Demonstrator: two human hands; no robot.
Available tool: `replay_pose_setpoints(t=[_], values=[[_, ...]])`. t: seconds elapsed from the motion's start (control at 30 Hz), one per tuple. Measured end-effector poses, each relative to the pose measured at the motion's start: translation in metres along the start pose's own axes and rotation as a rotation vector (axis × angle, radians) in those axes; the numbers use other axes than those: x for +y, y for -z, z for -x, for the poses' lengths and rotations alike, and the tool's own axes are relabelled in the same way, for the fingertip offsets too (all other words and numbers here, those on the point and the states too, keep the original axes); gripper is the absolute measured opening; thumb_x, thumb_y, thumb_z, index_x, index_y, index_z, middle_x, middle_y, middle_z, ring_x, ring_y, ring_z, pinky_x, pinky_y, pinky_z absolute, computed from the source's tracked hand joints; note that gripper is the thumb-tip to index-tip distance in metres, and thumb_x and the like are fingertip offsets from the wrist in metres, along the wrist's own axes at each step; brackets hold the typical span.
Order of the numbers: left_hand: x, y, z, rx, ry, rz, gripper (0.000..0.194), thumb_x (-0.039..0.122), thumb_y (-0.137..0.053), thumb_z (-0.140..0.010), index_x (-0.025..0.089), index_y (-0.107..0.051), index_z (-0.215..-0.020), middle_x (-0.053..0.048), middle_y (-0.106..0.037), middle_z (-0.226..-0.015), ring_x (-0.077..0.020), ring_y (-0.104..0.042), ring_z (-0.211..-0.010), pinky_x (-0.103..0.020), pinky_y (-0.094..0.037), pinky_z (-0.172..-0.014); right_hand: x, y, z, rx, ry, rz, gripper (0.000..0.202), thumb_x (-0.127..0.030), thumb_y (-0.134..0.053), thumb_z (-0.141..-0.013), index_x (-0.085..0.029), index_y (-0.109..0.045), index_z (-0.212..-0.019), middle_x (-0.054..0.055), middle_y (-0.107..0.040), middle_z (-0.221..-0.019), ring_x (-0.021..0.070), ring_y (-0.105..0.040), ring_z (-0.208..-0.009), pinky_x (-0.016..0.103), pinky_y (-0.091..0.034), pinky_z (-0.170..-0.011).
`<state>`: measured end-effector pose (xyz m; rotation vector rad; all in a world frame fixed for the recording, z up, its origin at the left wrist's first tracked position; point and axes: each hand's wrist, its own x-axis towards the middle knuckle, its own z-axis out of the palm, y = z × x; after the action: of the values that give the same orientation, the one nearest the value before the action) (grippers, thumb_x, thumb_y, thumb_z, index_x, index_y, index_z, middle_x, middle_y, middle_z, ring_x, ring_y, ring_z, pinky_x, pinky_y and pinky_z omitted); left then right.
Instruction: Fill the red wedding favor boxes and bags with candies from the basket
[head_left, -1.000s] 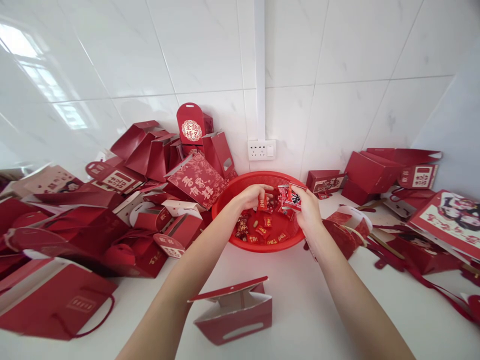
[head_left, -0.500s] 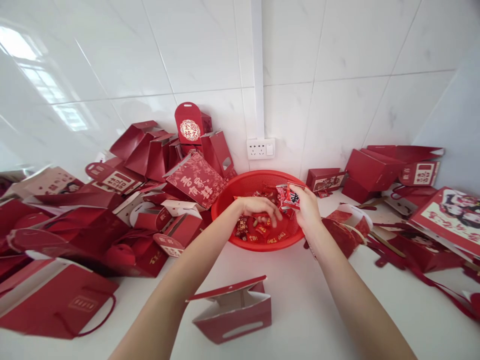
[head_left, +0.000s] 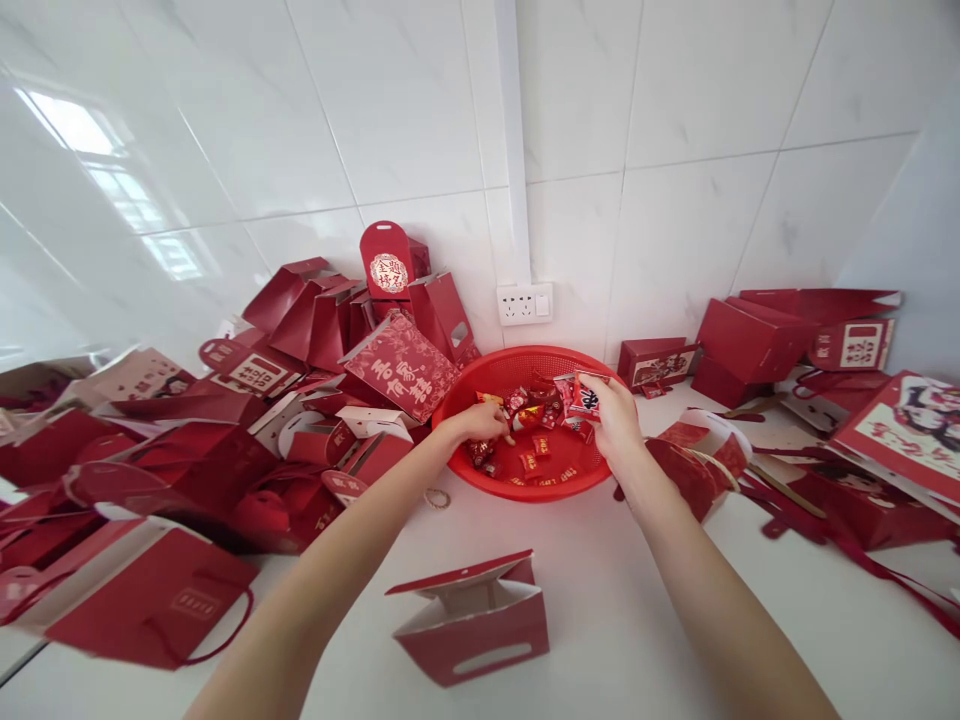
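A red plastic basket (head_left: 536, 492) holds several small wrapped sweets (head_left: 534, 455). Inside its left part, my left hand (head_left: 486, 422) reaches down with curled fingers among the wrappers; whether it grips any of them is hidden. Over the basket's right side, my right hand (head_left: 611, 405) is closed on red candy packets (head_left: 583, 398) with dark and white print. Nearer to me, an open red paper box (head_left: 480, 635) with a pale inside and a handle slot stands on the white table (head_left: 600, 610).
Many red gift boxes (head_left: 169, 460) are heaped at the left. At the right lie more boxes (head_left: 750, 340), a ribbon and a printed bag (head_left: 907, 430). A thin beaded ring (head_left: 436, 498) rests left of the basket. A socket (head_left: 525, 304) is on the tiled wall.
My left hand has moved left and down within the basket, uncovering sweets in its middle. My right hand keeps its packets in nearly the same place. The view has shifted slightly.
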<state>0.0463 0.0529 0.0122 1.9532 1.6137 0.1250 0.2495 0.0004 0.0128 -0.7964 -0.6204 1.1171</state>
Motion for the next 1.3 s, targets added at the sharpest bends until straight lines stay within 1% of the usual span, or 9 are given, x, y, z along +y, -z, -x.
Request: replay_pose_setpoints(t=[0.13,0.23,0.33,0.43,0.53,0.67,0.8,1.1,1.3], values=[[-0.007,0.003,-0.005,0.201,0.032,0.088,0.024,0.035,-0.058,-0.100,0.013,-0.067,-0.102,-0.003,-0.068,-0.086,-0.0128,-0.063,-0.069,-0.027,-0.053,-0.065,0.000,-0.001,0.002,-0.003,0.001,0.006,0.018,-0.029,-0.079,-0.058,-0.021,-0.070,-0.071,-0.002,-0.070,-0.060,0.0192,-0.067,-0.059,0.028,-0.053,-0.050],[-0.008,0.003,-0.011,0.258,0.047,0.093,0.030,0.038,-0.061,-0.100,0.013,-0.065,-0.115,-0.007,-0.069,-0.107,-0.0172,-0.068,-0.088,-0.035,-0.059,-0.078,-0.001,-0.003,0.003,0.007,-0.007,0.009,0.018,-0.028,-0.079,-0.057,-0.021,-0.069,-0.069,-0.002,-0.071,-0.062,0.0187,-0.066,-0.058,0.028,-0.052,-0.048],[-0.006,0.002,-0.009,0.260,0.037,0.035,0.028,0.036,-0.062,-0.099,0.014,-0.066,-0.116,-0.009,-0.068,-0.117,-0.0206,-0.068,-0.100,-0.040,-0.059,-0.087,-0.004,-0.005,0.004,0.003,-0.020,0.014,0.018,-0.028,-0.080,-0.057,-0.021,-0.068,-0.068,-0.003,-0.068,-0.057,0.0162,-0.061,-0.050,0.026,-0.047,-0.043],[-0.004,0.001,-0.003,0.235,0.040,-0.068,0.017,0.030,-0.068,-0.093,0.014,-0.070,-0.100,-0.007,-0.072,-0.106,-0.0218,-0.068,-0.101,-0.036,-0.056,-0.088,-0.007,-0.007,0.006,-0.001,-0.041,0.019,0.016,-0.027,-0.078,-0.059,-0.020,-0.067,-0.068,-0.004,-0.065,-0.054,0.0147,-0.056,-0.044,0.026,-0.044,-0.039],[-0.001,0.001,0.003,0.164,0.068,-0.167,0.008,0.022,-0.078,-0.075,0.017,-0.071,-0.076,-0.003,-0.072,-0.080,-0.0222,-0.069,-0.091,-0.027,-0.052,-0.079,-0.008,-0.007,0.007,0.001,-0.056,0.027,0.012,-0.026,-0.075,-0.060,-0.020,-0.068,-0.067,-0.003,-0.066,-0.054,0.0150,-0.056,-0.043,0.026,-0.043,-0.037],[0.005,0.002,0.008,-0.054,0.035,-0.215,0.013,0.015,-0.082,-0.055,0.020,-0.073,-0.062,0.000,-0.070,-0.065,-0.0195,-0.067,-0.074,-0.022,-0.050,-0.066,-0.007,-0.007,0.006,0.009,-0.048,0.030,0.012,-0.027,-0.076,-0.060,-0.020,-0.069,-0.068,-0.004,-0.066,-0.054,0.0144,-0.056,-0.044,0.025,-0.043,-0.037],[0.009,0.003,0.010,-0.224,0.002,-0.231,0.026,0.004,-0.081,-0.043,0.021,-0.076,-0.062,0.002,-0.070,-0.059,-0.0167,-0.063,-0.060,-0.023,-0.049,-0.059,-0.005,-0.006,0.004,0.012,-0.037,0.026,0.016,-0.027,-0.079,-0.057,-0.021,-0.069,-0.067,-0.004,-0.068,-0.057,0.0138,-0.058,-0.047,0.024,-0.045,-0.040],[0.010,-0.006,0.010,-0.271,-0.046,-0.292,0.022,0.015,-0.088,-0.044,0.017,-0.066,-0.046,-0.001,-0.061,-0.048,-0.0177,-0.059,-0.054,-0.028,-0.050,-0.060,-0.006,-0.005,0.003,-0.014,-0.052,0.046,0.019,-0.029,-0.079,-0.054,-0.020,-0.070,-0.069,-0.003,-0.067,-0.056,0.0142,-0.058,-0.046,0.025,-0.046,-0.041],[0.005,-0.006,0.015,-0.269,-0.105,-0.142,0.015,0.009,-0.082,-0.044,0.016,-0.070,-0.047,0.000,-0.061,-0.047,-0.0156,-0.055,-0.049,-0.027,-0.046,-0.056,-0.007,-0.007,0.008,-0.029,-0.048,0.067,0.025,-0.031,-0.081,-0.050,-0.019,-0.069,-0.068,-0.002,-0.069,-0.058,0.0144,-0.059,-0.049,0.025,-0.047,-0.043]])
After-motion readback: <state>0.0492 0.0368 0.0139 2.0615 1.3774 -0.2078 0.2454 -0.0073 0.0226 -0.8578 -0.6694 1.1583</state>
